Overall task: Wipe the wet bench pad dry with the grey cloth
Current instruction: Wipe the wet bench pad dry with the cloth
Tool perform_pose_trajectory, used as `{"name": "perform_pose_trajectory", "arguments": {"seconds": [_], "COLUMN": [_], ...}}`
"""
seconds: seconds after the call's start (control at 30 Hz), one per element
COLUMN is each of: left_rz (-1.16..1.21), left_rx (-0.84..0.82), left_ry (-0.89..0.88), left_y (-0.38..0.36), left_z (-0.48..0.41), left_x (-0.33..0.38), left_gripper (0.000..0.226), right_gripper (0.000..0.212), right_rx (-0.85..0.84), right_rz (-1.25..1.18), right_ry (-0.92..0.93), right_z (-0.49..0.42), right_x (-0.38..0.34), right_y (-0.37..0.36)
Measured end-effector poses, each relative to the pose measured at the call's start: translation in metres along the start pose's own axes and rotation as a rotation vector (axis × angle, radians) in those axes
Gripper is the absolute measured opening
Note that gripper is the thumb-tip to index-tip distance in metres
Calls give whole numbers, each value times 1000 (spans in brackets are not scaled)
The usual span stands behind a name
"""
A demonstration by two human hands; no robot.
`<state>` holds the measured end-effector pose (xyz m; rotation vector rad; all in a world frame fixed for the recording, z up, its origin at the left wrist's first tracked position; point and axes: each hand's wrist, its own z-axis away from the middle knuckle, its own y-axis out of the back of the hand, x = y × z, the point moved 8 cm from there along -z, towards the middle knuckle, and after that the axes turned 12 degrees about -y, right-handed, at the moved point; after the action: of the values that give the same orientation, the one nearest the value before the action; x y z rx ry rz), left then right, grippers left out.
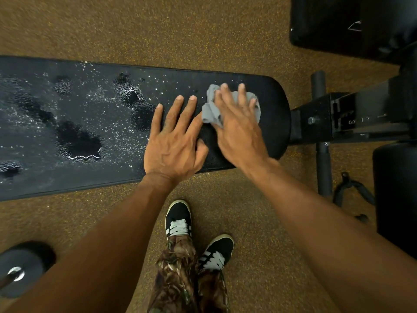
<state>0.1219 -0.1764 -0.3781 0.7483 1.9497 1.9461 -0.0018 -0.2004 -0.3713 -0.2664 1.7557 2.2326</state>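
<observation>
The long black bench pad (94, 177) runs across the view from the left edge to its rounded right end. Water droplets and dark puddles (77, 141) cover its left and middle parts. The crumpled grey cloth (211, 114) lies near the pad's right end. My right hand (239, 127) presses flat on the cloth with straight, spread fingers. My left hand (173, 143) rests flat on the pad just left of the cloth, fingers straight and spread, holding nothing.
The black metal bench frame (338, 116) with a foam roller bar (322, 154) joins the pad on the right. More black padded equipment (352, 23) stands at the top right and right edge. A round weight end (20, 267) sits bottom left. My shoes (178, 220) stand on brown speckled floor.
</observation>
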Motion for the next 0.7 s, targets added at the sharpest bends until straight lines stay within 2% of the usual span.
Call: {"name": "perform_pose_trajectory", "arguments": {"seconds": [0.17,0.27,0.37,0.57,0.7], "left_rz": [8,7,8,17,4], "left_rx": [-1,2,12,9,3], "left_ry": [2,2,5,4,6], "left_y": [2,2,2,2,1], "left_z": [-1,0,0,0,0], "left_x": [0,1,1,0,0], "left_gripper": [64,65,64,65,65], "right_gripper": [67,62,66,64,65], "right_rx": [-86,-43,-31,-64,-41], "right_rz": [82,43,-3,140,50], "right_ry": [111,-31,-158,102,-147], "right_z": [28,3,-13,21,-4], "right_x": [29,29,10,28,36], "right_y": [4,16,8,-1,10]}}
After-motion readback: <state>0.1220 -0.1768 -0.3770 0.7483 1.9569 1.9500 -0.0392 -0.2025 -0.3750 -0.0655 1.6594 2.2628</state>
